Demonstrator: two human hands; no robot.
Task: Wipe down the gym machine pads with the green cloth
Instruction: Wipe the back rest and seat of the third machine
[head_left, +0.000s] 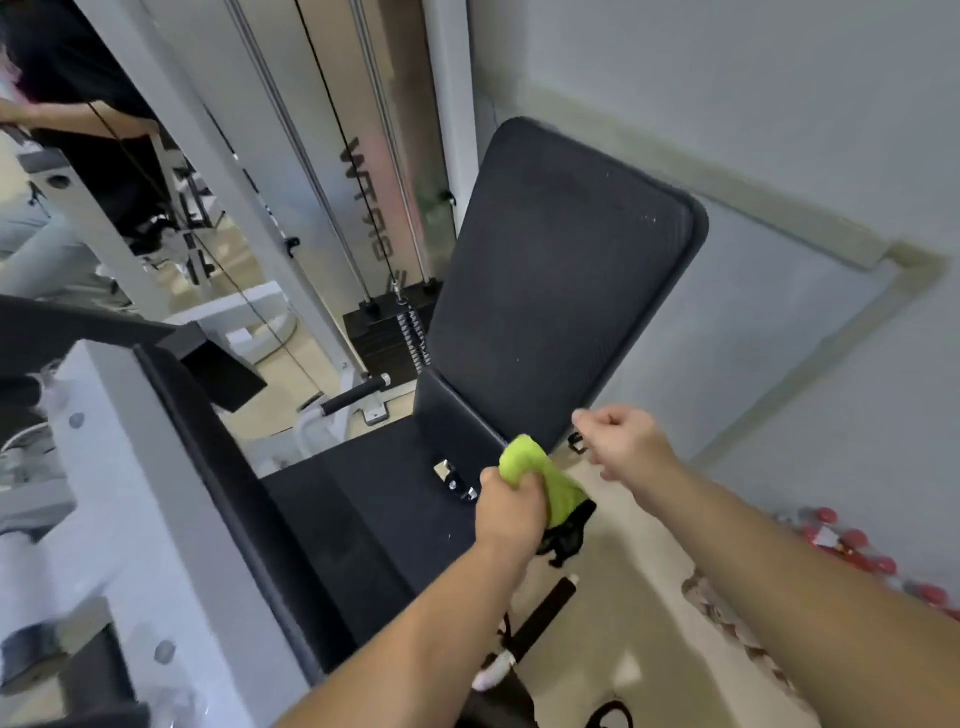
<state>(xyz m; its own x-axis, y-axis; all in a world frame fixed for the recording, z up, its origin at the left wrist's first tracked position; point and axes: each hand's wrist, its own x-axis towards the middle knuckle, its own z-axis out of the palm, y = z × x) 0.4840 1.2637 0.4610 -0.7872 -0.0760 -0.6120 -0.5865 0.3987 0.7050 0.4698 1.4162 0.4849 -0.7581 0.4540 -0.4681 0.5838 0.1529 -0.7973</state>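
1. Hidden or unclear: the green cloth (540, 475) is bunched, and part of it is covered by the fingers that hold it. A black dangling piece (566, 540) hangs just below the cloth; what it is cannot be told. The red round items (852, 545) on the floor at the right are blurred and cut by the frame edge. A person in dark clothes (78, 104) at the upper left shows only in part.
2. Back pad (561, 280): black, tilted back towards the grey wall (727, 78), with a few pale specks on its surface.
3. Seat pad (374, 499): black, flat, below the back pad; a metal bracket (454, 480) sits at the join between the two.
4. Surroundings: weight stack (384, 332) with cable and guide rods behind the seat; a black-gripped handle (358, 397) near it; a white machine frame (130, 467) along the left, blurred.
5. Left hand (511, 506): clenched round the cloth, knuckles up, over the right rear corner of the seat pad, beside the bracket.
6. Right hand (623, 436): fingers curled into a loose fist with nothing seen in it, held in the air just beside the lower right edge of the back pad, apart from the cloth.
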